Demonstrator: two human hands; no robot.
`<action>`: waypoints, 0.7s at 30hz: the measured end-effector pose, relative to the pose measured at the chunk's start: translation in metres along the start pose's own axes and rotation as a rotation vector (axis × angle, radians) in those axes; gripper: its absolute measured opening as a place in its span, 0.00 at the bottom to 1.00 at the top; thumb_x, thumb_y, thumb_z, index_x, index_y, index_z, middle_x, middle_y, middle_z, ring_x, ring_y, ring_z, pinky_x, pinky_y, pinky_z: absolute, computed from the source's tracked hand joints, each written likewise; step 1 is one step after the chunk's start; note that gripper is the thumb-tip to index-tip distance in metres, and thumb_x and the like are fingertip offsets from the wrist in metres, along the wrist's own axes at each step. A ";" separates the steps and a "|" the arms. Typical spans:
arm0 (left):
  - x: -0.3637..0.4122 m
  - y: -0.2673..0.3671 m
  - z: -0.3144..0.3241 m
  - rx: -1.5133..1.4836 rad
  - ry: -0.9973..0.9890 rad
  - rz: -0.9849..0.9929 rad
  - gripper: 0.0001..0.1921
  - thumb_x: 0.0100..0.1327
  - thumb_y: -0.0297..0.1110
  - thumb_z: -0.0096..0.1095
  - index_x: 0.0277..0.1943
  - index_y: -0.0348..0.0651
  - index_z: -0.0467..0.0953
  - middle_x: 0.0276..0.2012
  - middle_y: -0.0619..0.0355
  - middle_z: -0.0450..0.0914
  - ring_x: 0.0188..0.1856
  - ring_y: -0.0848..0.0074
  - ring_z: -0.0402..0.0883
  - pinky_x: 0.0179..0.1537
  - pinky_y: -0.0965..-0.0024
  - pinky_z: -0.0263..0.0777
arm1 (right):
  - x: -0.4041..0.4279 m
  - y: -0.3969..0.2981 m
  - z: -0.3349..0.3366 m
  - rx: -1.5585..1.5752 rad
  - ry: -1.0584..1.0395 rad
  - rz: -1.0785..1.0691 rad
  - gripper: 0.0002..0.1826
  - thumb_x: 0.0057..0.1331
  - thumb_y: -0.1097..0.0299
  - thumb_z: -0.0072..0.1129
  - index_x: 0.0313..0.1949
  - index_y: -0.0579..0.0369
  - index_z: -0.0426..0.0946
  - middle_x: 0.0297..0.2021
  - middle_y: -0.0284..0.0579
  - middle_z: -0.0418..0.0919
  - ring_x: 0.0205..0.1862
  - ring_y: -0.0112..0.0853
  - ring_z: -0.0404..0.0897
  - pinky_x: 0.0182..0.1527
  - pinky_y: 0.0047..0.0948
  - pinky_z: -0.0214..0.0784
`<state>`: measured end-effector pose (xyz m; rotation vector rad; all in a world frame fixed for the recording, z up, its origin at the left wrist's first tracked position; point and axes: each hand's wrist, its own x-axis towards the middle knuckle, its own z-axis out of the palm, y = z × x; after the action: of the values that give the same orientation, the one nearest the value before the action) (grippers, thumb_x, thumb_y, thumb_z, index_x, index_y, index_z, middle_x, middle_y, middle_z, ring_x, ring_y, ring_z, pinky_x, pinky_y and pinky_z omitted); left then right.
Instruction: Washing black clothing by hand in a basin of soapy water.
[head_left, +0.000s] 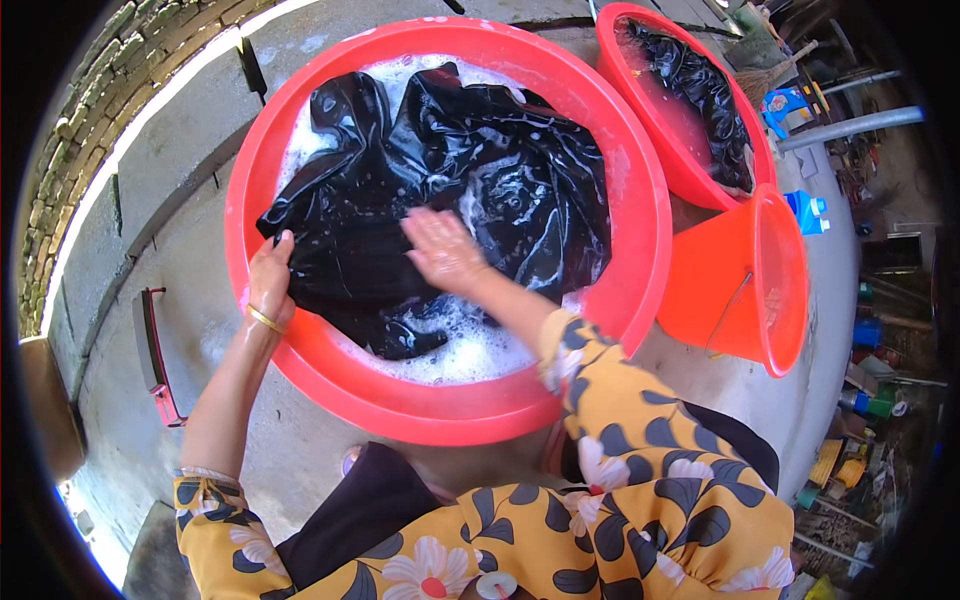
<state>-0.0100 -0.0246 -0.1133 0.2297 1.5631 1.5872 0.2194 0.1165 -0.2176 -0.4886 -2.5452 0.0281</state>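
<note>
A wet black cloth (360, 247) is spread across a large red plastic basin (420, 420) that holds sudsy water (480, 352). At the basin's left rim, my left hand (271, 277) grips the edge of the cloth between thumb and fingers; a gold-coloured bangle is on that wrist. My right hand (442, 247), slightly blurred, is flat over the middle of the cloth with its fingers extended and close together. Whether its palm presses on the cloth is hard to tell. Foam lies along the near side and the upper left of the basin.
A second red basin (652, 146) with dark wet cloth (701, 97) stands at the upper right. Below it an orange-red bucket (720, 285) lies tilted beside the large basin. Blue bottles (806, 212) are behind it. A long dark object with a pink end (156, 356) lies left on the concrete.
</note>
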 end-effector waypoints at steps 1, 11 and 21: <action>-0.003 0.009 -0.003 0.000 0.000 0.046 0.11 0.68 0.33 0.50 0.46 0.33 0.71 0.38 0.53 0.80 0.39 0.71 0.80 0.42 0.70 0.75 | -0.011 0.029 -0.016 0.047 -0.132 0.013 0.25 0.61 0.59 0.50 0.56 0.59 0.67 0.56 0.51 0.69 0.61 0.44 0.65 0.60 0.44 0.55; 0.003 0.001 -0.004 0.049 -0.029 -0.041 0.12 0.68 0.34 0.50 0.46 0.34 0.71 0.36 0.54 0.80 0.37 0.73 0.80 0.41 0.72 0.74 | 0.002 0.085 -0.044 -0.051 0.007 0.642 0.16 0.54 0.64 0.53 0.41 0.56 0.70 0.45 0.50 0.70 0.51 0.41 0.68 0.45 0.47 0.59; 0.001 -0.004 0.001 0.074 -0.010 -0.047 0.28 0.66 0.36 0.54 0.61 0.24 0.59 0.55 0.43 0.70 0.56 0.67 0.70 0.56 0.69 0.63 | -0.023 0.005 -0.020 0.122 -0.251 -0.292 0.33 0.65 0.55 0.47 0.63 0.62 0.58 0.65 0.55 0.57 0.68 0.41 0.54 0.68 0.47 0.40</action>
<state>-0.0077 -0.0240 -0.1171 0.2394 1.6105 1.4915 0.2497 0.1112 -0.2125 -0.0654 -2.8149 0.1444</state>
